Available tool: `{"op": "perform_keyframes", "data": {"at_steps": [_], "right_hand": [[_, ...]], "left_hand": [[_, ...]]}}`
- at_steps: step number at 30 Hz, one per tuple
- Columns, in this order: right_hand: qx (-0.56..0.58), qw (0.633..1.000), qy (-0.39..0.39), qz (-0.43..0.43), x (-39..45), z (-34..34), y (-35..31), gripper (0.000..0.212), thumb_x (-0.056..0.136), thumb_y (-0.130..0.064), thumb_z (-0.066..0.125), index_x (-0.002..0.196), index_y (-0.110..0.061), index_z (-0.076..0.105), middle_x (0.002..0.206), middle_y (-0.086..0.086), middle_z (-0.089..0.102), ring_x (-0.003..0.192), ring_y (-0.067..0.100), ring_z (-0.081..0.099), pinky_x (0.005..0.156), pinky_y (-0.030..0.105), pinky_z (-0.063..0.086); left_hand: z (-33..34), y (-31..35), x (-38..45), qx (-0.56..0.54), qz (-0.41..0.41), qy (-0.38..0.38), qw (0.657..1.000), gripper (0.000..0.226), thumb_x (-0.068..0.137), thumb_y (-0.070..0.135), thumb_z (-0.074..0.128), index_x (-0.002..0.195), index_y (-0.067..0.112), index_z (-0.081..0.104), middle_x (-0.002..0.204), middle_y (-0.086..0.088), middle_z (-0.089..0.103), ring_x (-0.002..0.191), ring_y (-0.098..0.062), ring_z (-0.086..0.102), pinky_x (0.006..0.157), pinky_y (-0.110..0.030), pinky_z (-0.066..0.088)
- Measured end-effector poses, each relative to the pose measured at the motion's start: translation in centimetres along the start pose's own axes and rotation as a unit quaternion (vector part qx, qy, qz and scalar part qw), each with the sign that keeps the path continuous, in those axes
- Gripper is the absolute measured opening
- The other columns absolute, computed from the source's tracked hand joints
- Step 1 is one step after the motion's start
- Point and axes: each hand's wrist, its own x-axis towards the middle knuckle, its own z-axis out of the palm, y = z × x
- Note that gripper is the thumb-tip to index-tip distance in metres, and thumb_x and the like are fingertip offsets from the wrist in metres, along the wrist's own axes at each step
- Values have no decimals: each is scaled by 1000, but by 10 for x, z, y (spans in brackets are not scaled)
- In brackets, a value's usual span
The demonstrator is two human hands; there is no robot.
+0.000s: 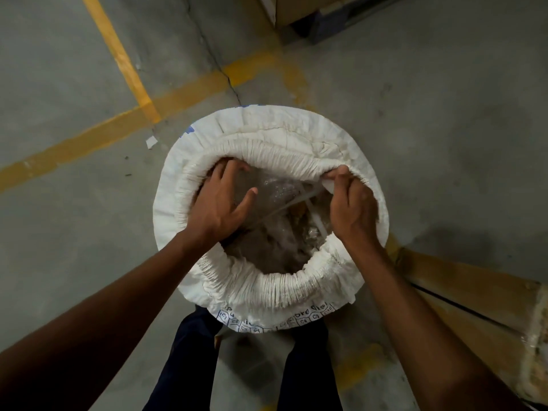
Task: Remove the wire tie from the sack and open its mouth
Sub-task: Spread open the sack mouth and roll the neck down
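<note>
Both forearms reach down from me over dark trouser legs [189,366]. Under them I see a grey concrete floor [59,84] crossed by worn yellow lines [118,54], with a crack running away beyond the hands; a cardboard box [480,304] lies to the right of my right arm, another box [299,7] far ahead. Between the hands stands the white sack [267,280], upright, long axis vertical, mouth facing up at me and already wide, its rim rolled outward into a thick ring. My left hand [218,203] is spread wide, fingers on the far left inner rim. My right hand [353,209] pinches the rim fabric at the far right. Clear plastic [275,188] and thin pale strips [296,200] lie inside; I cannot tell whether any is the tie.
</note>
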Motion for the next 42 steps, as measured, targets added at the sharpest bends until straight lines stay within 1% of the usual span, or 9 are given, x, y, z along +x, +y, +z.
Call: {"op": "perform_keyframes", "data": {"at_steps": [4,8,16,20,27,33,36,38,42], "right_hand": [[-99,986,-38,-129,19,-4,10,51,109,-44,33,122,-14,72,104,9,78,96,23,70,78,23,45],[-140,974,-24,-176,23,-5,8,48,110,-44,32,114,-20,72,92,5,74,84,24,68,68,35,50],[-163,963,4,-213,10,0,17,52,107,-50,38,138,-11,53,124,10,67,111,29,64,88,43,54],[-312,928,-6,-204,7,10,23,73,104,-64,31,159,-16,28,139,17,50,123,33,51,97,47,46],[-452,871,-42,-187,20,45,26,76,102,-68,25,144,-7,43,137,20,50,120,39,49,98,51,39],[-448,848,-77,-272,35,68,38,57,107,-54,37,115,-2,58,142,25,52,143,46,41,119,58,30],[-369,866,-76,-328,41,65,42,54,110,-51,31,98,-6,56,107,20,62,109,41,60,112,54,39],[-285,907,-67,-303,45,58,31,53,109,-52,25,89,-10,50,85,12,56,79,31,55,82,46,47],[-134,970,-63,-192,62,49,4,50,108,-52,27,78,-15,44,62,1,51,56,24,51,56,34,33]], "left_hand": [[-11,-8,10,105,28,-25,994,69,98,50,57,160,28,37,153,-11,53,142,-34,50,119,-51,41],[-10,-1,10,115,17,-13,993,83,101,50,60,169,30,16,156,-17,54,141,-38,53,115,-52,47],[-7,-9,-2,186,43,-26,981,77,100,49,63,165,31,27,147,-13,63,122,-33,67,89,-45,61],[-3,-21,-11,233,112,-7,966,67,101,46,60,160,22,40,142,-12,65,122,-35,65,84,-48,62],[20,-47,0,310,42,-29,949,91,96,64,52,169,21,20,172,-17,28,147,-43,39,112,-58,35],[45,-37,27,289,23,-28,957,76,102,72,22,135,12,53,117,-13,62,111,-35,56,110,-53,32],[42,-34,32,205,53,-34,977,75,105,71,10,100,11,55,87,-5,53,82,-31,55,95,-50,42],[33,-29,37,119,39,-25,992,66,106,68,15,91,15,51,79,-1,51,70,-25,51,74,-41,43],[5,-21,63,45,-16,6,999,45,110,54,38,84,18,48,69,6,48,62,-11,46,60,-26,32]]}}
